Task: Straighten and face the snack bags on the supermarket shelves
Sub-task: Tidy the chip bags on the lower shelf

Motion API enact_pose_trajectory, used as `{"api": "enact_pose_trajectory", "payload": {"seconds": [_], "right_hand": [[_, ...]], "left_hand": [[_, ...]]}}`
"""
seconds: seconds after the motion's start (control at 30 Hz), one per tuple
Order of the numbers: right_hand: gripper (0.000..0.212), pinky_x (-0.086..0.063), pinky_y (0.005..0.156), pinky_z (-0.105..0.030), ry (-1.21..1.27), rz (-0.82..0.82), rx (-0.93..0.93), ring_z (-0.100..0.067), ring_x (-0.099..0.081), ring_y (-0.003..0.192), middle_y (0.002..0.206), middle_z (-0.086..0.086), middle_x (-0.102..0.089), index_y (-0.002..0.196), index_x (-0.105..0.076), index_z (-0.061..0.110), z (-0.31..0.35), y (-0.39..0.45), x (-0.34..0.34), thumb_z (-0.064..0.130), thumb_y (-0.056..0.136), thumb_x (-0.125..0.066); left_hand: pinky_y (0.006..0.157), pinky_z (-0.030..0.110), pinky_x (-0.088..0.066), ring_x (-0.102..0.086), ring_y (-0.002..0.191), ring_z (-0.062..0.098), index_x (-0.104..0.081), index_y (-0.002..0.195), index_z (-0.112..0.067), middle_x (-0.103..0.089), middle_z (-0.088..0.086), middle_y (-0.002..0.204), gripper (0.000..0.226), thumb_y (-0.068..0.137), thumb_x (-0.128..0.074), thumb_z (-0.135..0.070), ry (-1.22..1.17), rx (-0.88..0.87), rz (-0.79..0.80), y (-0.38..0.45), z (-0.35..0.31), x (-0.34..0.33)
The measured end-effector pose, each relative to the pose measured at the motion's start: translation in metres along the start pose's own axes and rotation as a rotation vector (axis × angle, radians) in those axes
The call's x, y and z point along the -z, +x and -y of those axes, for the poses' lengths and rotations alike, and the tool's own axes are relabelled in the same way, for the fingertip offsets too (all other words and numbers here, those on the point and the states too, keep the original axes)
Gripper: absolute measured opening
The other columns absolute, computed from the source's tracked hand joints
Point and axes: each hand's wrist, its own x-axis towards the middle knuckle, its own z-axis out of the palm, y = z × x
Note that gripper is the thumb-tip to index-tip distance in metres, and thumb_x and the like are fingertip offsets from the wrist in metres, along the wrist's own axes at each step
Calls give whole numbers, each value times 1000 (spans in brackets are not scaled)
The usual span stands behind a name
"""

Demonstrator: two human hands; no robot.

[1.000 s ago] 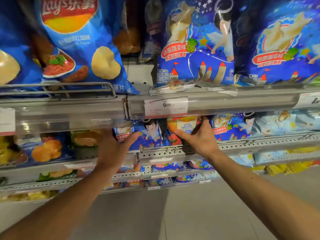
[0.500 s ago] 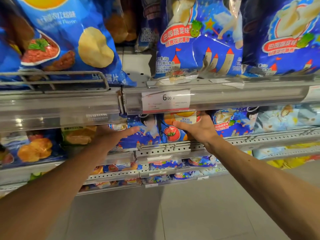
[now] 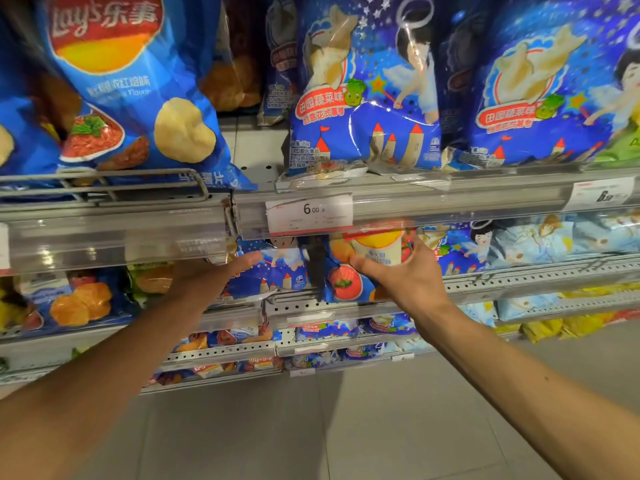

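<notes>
Under the price rail [image 3: 450, 206], right hand [image 3: 408, 275] fingers around tomato bag [image 3: 346, 282]; left hand [image 3: 214, 275] fingers hidden.

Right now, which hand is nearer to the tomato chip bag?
Right. The right hand grips the tomato chip bag; the left hand rests on the angel bag beside it.

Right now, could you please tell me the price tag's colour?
White with a red border, the price tag shows best in the head view.

Both arms extended; left hand [image 3: 211, 275] flat, right hand [image 3: 405, 275] gripping.
</notes>
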Motion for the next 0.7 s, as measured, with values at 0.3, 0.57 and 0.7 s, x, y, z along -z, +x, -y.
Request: {"api": "enact_pose_trajectory", "payload": {"seconds": [0.3, 0.57, 0.7], "right_hand": [[53, -58, 53, -27, 153, -104, -80, -12, -76, 78, 87, 2, -79, 110, -66, 23, -52, -42, 65, 26, 65, -94], [57, -63, 66, -39, 172, -138, -111, -17, -77, 86, 91, 1, -79, 113, -69, 19, -79, -47, 100, 32, 64, -94], [52, -62, 60, -36, 186, -139, -122, -16, -77, 82, 90, 0, -79, 114, -69, 16, -91, -48, 111, 25, 68, -93]], "left_hand": [[62, 24, -51, -63, 75, 5, -65, 89, -21, -68, -7, 87, 38, 69, -88, -43, -59, -144, -37, -20, -9, -55], [55, 19, -37, -63, 57, 2, -61, 77, -22, -68, -16, 59, 39, 72, -82, -54, -58, -128, -17, -23, -18, -89], [59, 24, -39, -62, 55, 2, -67, 68, -17, -65, -18, 52, 36, 70, -85, -48, -32, -141, 108, -18, -21, -102]]}}
